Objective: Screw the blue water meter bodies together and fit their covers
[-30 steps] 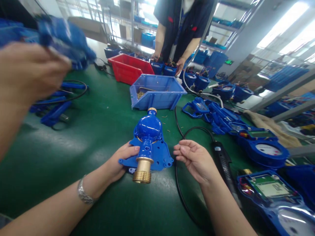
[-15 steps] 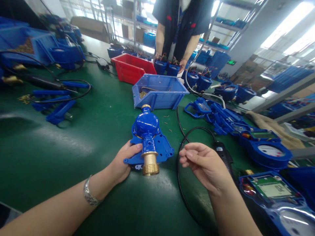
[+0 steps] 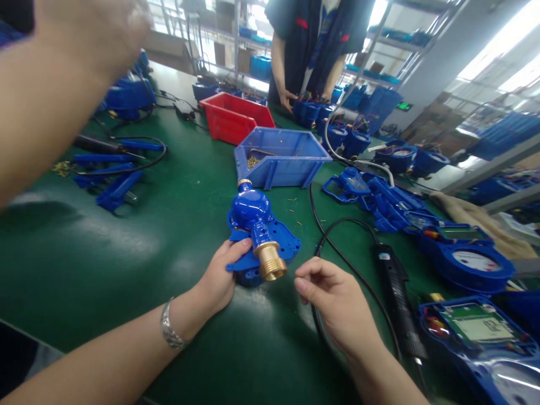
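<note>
A blue water meter (image 3: 252,209) with brass threaded ends is gripped at its left side by my left hand (image 3: 221,273), thumb on top of its flat blue plate. The larger brass end points toward me and slightly right. My right hand (image 3: 331,295) hovers just right of that end, apart from it, with thumb and fingers pinched together. Whatever sits between those fingertips, if anything, is too small to make out. Several small screws (image 3: 292,211) lie on the green table beyond. A black electric screwdriver (image 3: 399,304) rests right of my right hand.
A blue bin (image 3: 291,169) with small brass parts stands ahead, a red bin (image 3: 223,126) behind it. Open meters with displays (image 3: 476,326) line the right. Another person's arm (image 3: 63,84) reaches across the upper left. A co-worker's hand (image 3: 288,101) touches meters at the back.
The meter has turned so its near brass end swings right and rises. My right hand has moved lower, closer to it. Another person's arm has come in at upper left.
</note>
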Motion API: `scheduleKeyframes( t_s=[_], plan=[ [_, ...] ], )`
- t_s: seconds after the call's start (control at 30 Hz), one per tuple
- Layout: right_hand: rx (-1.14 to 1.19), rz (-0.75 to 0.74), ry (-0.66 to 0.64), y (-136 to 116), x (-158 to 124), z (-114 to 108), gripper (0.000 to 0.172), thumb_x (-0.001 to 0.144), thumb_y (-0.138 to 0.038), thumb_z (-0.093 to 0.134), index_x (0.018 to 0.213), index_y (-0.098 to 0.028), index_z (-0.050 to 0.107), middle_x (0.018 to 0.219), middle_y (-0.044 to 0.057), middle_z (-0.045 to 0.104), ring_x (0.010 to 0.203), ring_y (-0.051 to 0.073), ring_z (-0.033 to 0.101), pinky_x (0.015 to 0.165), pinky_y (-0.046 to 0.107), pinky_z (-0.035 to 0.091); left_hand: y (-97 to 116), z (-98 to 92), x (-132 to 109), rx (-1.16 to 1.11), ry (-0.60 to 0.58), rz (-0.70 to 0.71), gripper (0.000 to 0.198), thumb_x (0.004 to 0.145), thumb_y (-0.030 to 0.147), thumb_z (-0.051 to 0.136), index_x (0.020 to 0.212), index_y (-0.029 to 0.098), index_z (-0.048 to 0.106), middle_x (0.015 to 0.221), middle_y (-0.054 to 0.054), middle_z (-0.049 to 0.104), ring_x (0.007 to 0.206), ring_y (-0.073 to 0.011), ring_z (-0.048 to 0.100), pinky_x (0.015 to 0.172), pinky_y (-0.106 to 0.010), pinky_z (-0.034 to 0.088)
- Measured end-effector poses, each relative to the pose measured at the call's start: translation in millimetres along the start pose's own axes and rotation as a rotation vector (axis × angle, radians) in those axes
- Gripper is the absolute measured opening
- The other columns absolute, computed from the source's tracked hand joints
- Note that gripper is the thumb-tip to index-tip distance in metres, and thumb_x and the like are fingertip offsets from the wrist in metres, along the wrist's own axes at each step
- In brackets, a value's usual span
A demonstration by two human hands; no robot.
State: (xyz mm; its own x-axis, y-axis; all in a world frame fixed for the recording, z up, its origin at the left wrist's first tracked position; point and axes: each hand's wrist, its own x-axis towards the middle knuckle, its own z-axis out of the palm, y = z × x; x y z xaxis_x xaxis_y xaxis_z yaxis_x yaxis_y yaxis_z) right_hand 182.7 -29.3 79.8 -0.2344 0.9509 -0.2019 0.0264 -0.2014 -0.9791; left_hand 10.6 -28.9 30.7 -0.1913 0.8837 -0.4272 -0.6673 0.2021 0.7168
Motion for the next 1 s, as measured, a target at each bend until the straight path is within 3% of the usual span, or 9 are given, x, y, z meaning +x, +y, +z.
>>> scheduleKeyframes(
  t_s=[0.2, 0.33, 0.53, 0.73, 0.87, 1.0],
  plan=[
    [0.228, 0.136, -0.034, 10.1, 0.9, 25.2, 0.023, 0.056, -0.023, 0.080, 0.068, -0.016, 0.062, 0.062, 0.000, 0.064, 0.057, 0.012, 0.058, 0.059, 0.023, 0.046, 2.3, 2.3, -5.4, 0.018, -0.002, -0.003, 0.035, 0.056, 0.036, 0.075, 0.079, 0.012, 0.062, 0.071, -0.003, 0.067, 0.068, -0.0176, 0.060, 0.066, -0.029, 0.045],
    [0.220, 0.115, 0.059, 12.9, 0.9, 39.9, 0.022, 0.053, -0.018, 0.079, 0.065, -0.016, 0.061, 0.058, -0.003, 0.060, 0.050, 0.008, 0.051, 0.051, 0.020, 0.042, 1.9, 1.6, -6.5, 0.012, -0.017, 0.005, 0.036, 0.058, 0.035, 0.074, 0.082, 0.012, 0.060, 0.075, -0.002, 0.067, 0.071, -0.0165, 0.059, 0.069, -0.029, 0.044],
    [0.081, 0.162, 0.041, 6.0, -1.6, 51.4, 0.018, 0.055, -0.020, 0.075, 0.067, -0.015, 0.061, 0.058, -0.002, 0.058, 0.048, 0.010, 0.048, 0.048, 0.022, 0.040, 0.2, -0.7, -6.3, 0.009, -0.045, 0.030, 0.035, 0.064, 0.034, 0.071, 0.089, 0.013, 0.057, 0.081, -0.002, 0.066, 0.075, -0.0169, 0.059, 0.073, -0.030, 0.044],
    [-0.242, 0.180, 0.037, -8.4, -2.8, 52.0, 0.018, 0.062, -0.029, 0.068, 0.064, -0.016, 0.056, 0.053, -0.001, 0.055, 0.051, 0.013, 0.051, 0.051, 0.024, 0.040, -1.8, -4.0, -5.4, 0.008, -0.047, 0.061, 0.038, 0.063, 0.031, 0.074, 0.091, 0.015, 0.053, 0.082, -0.002, 0.065, 0.076, -0.0162, 0.059, 0.074, -0.030, 0.045],
    [-0.409, 0.081, 0.052, -4.2, -2.3, 53.0, 0.016, 0.066, -0.030, 0.064, 0.070, -0.016, 0.057, 0.057, -0.001, 0.056, 0.052, 0.014, 0.052, 0.053, 0.025, 0.041, -3.0, -4.3, -5.7, 0.014, -0.034, 0.078, 0.040, 0.062, 0.031, 0.075, 0.091, 0.015, 0.052, 0.082, -0.001, 0.064, 0.077, -0.0150, 0.059, 0.073, -0.028, 0.046],
    [-0.424, 0.043, 0.051, 2.3, -7.2, 52.9, 0.014, 0.068, -0.027, 0.063, 0.073, -0.016, 0.055, 0.060, -0.002, 0.055, 0.053, 0.014, 0.053, 0.053, 0.025, 0.044, -1.0, -2.5, -8.0, 0.021, -0.039, 0.064, 0.042, 0.061, 0.032, 0.074, 0.092, 0.014, 0.052, 0.083, -0.001, 0.065, 0.078, -0.0153, 0.059, 0.074, -0.029, 0.046]
  ],
)
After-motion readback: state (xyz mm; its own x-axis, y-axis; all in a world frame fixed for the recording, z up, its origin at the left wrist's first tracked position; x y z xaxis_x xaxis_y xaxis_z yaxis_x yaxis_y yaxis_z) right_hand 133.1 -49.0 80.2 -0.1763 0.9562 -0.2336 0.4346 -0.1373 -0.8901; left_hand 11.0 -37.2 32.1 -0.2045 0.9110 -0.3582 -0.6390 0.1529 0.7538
